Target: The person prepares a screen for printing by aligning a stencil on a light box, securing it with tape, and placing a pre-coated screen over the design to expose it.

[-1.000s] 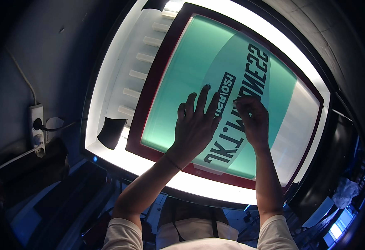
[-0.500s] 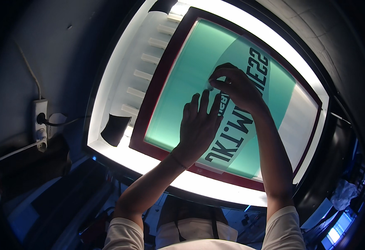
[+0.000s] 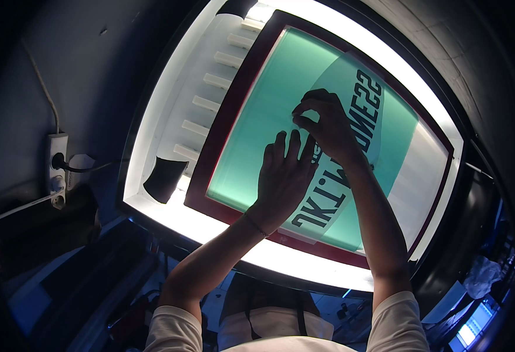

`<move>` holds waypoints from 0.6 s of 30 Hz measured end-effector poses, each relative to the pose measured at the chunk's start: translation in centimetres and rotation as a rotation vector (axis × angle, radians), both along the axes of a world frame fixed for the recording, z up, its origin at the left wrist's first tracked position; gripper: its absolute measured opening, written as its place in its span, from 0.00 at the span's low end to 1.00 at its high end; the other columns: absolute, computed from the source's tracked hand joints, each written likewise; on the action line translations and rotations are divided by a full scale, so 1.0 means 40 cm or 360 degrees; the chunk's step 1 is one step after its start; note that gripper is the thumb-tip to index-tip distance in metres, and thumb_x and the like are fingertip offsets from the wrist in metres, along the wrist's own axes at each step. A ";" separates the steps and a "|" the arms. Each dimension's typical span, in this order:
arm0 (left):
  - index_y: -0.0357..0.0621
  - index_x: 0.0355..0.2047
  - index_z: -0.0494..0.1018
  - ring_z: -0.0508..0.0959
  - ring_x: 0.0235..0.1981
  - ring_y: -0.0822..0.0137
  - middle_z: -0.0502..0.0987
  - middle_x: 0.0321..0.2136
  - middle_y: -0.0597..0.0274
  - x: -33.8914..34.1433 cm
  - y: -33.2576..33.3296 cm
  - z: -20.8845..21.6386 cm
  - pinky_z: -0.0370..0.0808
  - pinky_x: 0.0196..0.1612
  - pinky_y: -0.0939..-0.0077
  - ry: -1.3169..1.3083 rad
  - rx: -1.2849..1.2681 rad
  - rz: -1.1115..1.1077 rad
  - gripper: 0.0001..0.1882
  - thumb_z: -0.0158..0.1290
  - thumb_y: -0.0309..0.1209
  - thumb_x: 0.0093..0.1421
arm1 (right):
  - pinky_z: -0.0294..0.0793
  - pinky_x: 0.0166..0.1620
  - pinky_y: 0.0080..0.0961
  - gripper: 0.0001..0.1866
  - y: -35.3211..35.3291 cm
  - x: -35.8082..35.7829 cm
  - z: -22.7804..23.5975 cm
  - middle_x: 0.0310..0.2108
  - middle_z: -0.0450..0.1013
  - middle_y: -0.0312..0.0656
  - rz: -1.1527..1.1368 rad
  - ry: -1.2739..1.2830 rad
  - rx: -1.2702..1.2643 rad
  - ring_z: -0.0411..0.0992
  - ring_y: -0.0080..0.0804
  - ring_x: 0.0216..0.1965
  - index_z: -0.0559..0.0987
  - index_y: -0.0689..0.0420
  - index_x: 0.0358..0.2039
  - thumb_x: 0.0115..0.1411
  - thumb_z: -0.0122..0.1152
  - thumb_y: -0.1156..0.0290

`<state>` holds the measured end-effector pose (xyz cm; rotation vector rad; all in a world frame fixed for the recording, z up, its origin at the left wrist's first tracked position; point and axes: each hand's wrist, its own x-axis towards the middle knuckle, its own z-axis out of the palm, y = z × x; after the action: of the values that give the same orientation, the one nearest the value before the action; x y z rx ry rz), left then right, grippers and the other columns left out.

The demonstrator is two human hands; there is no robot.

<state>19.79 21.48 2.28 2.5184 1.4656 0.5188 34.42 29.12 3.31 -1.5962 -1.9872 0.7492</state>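
Observation:
A maroon-framed screen (image 3: 237, 111) with green mesh (image 3: 263, 100) lies tilted on a glowing light table (image 3: 202, 230). Over the mesh rests a translucent film (image 3: 335, 76) with black mirrored lettering. My left hand (image 3: 284, 179) lies palm down, fingers spread, across the mesh and the film's left edge. Just beyond its fingertips, my right hand (image 3: 328, 126) is bent into a pinch, thumb and forefinger meeting near the film's left edge. Whatever sits between those fingertips is too small to make out. The right hand and forearm hide part of the lettering.
White slats (image 3: 206, 104) line the light table's left side, with a black flap (image 3: 165, 180) at its near left corner. A power strip (image 3: 58, 170) with plugged cables hangs on the left wall. At lower right are a clear plastic bag (image 3: 483, 276) and a lit display (image 3: 475, 328).
My right hand has shifted slightly left and nearer to my left fingers, uncovering more large letters. My left hand stays spread in nearly the same place. The whole view has moved a little.

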 end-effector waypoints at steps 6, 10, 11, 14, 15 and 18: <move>0.45 0.59 0.63 0.61 0.56 0.48 0.61 0.54 0.48 -0.001 0.002 0.001 0.63 0.52 0.54 -0.0013 -0.0009 -0.0007 0.28 0.54 0.40 0.59 | 0.59 0.59 0.44 0.31 0.004 0.004 -0.004 0.54 0.64 0.45 -0.0049 -0.0298 0.0268 0.59 0.47 0.58 0.72 0.48 0.53 0.48 0.70 0.58; 0.46 0.60 0.62 0.61 0.56 0.48 0.62 0.54 0.48 0.001 0.001 0.002 0.63 0.52 0.54 -0.0006 0.0011 -0.0015 0.29 0.54 0.40 0.59 | 0.50 0.65 0.53 0.44 0.037 -0.002 -0.035 0.64 0.52 0.51 -0.0210 -0.0519 0.0444 0.48 0.55 0.66 0.63 0.45 0.62 0.46 0.69 0.46; 0.46 0.60 0.62 0.61 0.56 0.48 0.62 0.54 0.48 0.003 0.000 0.002 0.63 0.52 0.54 -0.0011 0.0022 -0.0019 0.29 0.54 0.40 0.59 | 0.48 0.65 0.54 0.46 0.046 0.000 -0.041 0.65 0.51 0.52 -0.0233 -0.0553 0.0448 0.46 0.56 0.67 0.61 0.46 0.63 0.46 0.69 0.44; 0.46 0.60 0.62 0.61 0.56 0.48 0.62 0.54 0.49 -0.001 0.000 -0.001 0.64 0.52 0.55 -0.0017 0.0052 -0.0014 0.30 0.54 0.40 0.59 | 0.43 0.66 0.56 0.51 0.059 0.000 -0.047 0.67 0.46 0.54 -0.0233 -0.0612 0.0421 0.40 0.57 0.69 0.57 0.47 0.65 0.44 0.68 0.41; 0.46 0.60 0.62 0.61 0.56 0.48 0.62 0.54 0.49 -0.002 0.000 -0.002 0.64 0.52 0.55 -0.0018 0.0063 -0.0010 0.30 0.54 0.40 0.59 | 0.42 0.67 0.56 0.52 0.055 0.003 -0.045 0.67 0.45 0.55 -0.0195 -0.0611 0.0388 0.39 0.58 0.69 0.56 0.48 0.65 0.44 0.69 0.41; 0.46 0.60 0.63 0.62 0.55 0.48 0.62 0.53 0.49 -0.003 0.000 -0.003 0.65 0.51 0.55 -0.0030 0.0038 -0.0003 0.30 0.54 0.40 0.59 | 0.42 0.66 0.58 0.55 0.031 0.018 -0.024 0.67 0.45 0.56 -0.0074 -0.0626 0.0334 0.39 0.61 0.68 0.54 0.51 0.66 0.43 0.69 0.41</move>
<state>19.66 21.48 2.18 2.5259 1.4587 0.5610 35.13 30.36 2.34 -1.7539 -2.2002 0.2063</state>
